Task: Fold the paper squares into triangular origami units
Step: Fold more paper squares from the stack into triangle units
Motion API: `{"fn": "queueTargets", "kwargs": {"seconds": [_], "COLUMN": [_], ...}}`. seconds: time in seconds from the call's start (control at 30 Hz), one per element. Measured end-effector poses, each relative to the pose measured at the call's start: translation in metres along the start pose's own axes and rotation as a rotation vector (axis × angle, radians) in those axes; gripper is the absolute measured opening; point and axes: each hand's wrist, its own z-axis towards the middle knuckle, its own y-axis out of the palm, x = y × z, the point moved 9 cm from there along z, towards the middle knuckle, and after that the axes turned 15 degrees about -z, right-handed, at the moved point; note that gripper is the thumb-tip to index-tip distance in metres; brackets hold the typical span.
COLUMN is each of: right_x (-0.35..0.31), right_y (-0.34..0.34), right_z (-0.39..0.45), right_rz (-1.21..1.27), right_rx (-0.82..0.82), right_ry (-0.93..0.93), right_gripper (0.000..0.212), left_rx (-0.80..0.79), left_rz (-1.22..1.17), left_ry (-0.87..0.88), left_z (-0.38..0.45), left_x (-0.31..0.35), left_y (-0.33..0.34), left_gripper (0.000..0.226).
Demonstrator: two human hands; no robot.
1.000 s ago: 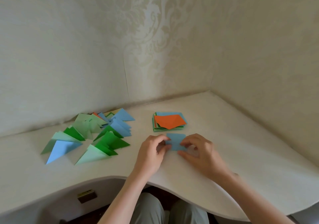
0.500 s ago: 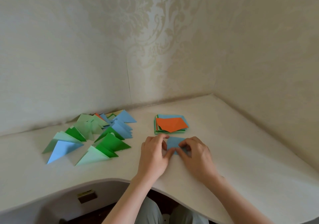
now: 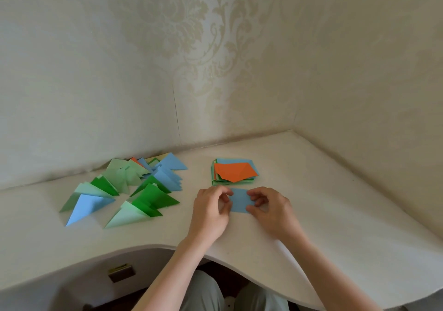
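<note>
— What fills the view, biggest first?

— The pale worktop [image 3: 311, 203], curved along its near edge and set into a corner of patterned wallpaper [image 3: 191, 47]. At about nine o'clock from the hands lies a spread of folded triangular units [image 3: 134, 191] in dark green, light green and blue, with a sliver of orange at the back.

— And the unfolded paper?

— A stack of paper squares [image 3: 233, 173] sits at twelve o'clock from the hands, just beyond them; an orange sheet with one corner turned over lies on top, blue and green edges showing beneath.

— Where is the piece being worked?

— The blue paper [image 3: 239, 200] lies on the worktop directly between the two hands, near the stack but apart from it. It reads as a rectangle, longer side to side.

— How does each grip stand?

— The left hand [image 3: 211, 211] has thumb and forefinger curled onto the paper's nine o'clock edge, pinching it. The right hand [image 3: 271, 209] mirrors that at the three o'clock edge, fingertips bent over the border. So the paper spans the gap, each short end inside a narrow grip, its middle bare.

— Anything smaller?

— A dark drawer handle [image 3: 121, 273] under the worktop at seven o'clock.
</note>
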Motion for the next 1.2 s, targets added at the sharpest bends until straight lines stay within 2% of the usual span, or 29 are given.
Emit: {"fn": "queueTargets", "kwargs": {"seconds": [0.13,0.2,0.33,0.47,0.6,0.7,0.77,0.9,1.03,1.2], "right_x": [0.001,0.001,-0.001,0.001,-0.01,-0.017,-0.019,-0.027,-0.036,-0.035], "right_y": [0.002,0.003,0.005,-0.009,-0.031,-0.014,-0.003,0.0,0.0,0.003], "right_z": [-0.001,-0.001,-0.002,-0.005,-0.011,-0.019,-0.022,-0.02,-0.018,-0.015], "right_rz": [0.011,0.005,-0.012,0.092,-0.04,-0.264,-0.348,-0.407,-0.4,-0.292], "right_rx": [0.006,-0.001,-0.048,-0.078,-0.07,-0.235,-0.295,-0.24,-0.094,0.022], "right_ry": [0.007,0.015,0.027,0.065,-0.095,-0.236,-0.305,-0.36,-0.4,-0.328], "right_gripper": [0.031,0.03,0.032,0.035,0.052,0.069,0.072,0.06,0.037,0.018], "left_rx": [0.009,-0.043,-0.157,-0.133,-0.136,-0.2,-0.272,-0.353,-0.222,-0.064], "left_rz": [0.045,0.063,0.107,0.128,0.119,0.083,0.087,0.07,0.071,0.073], "left_ry": [0.065,0.096,0.012,0.042,0.101,0.119,0.143,0.185,0.179,0.099], "left_z": [-0.007,-0.014,-0.02,-0.022,-0.02,-0.018,-0.018,-0.02,-0.022,-0.022], "left_x": [0.024,0.038,0.04,0.038,0.035,0.031,0.031,0.029,0.018,0.008], "left_y": [0.003,0.014,0.035,0.032,0.019,0.011,0.008,-0.001,-0.019,-0.036], "left_gripper": [0.031,0.034,0.041,0.041,0.04,0.033,0.029,0.021,0.019,0.018]}}
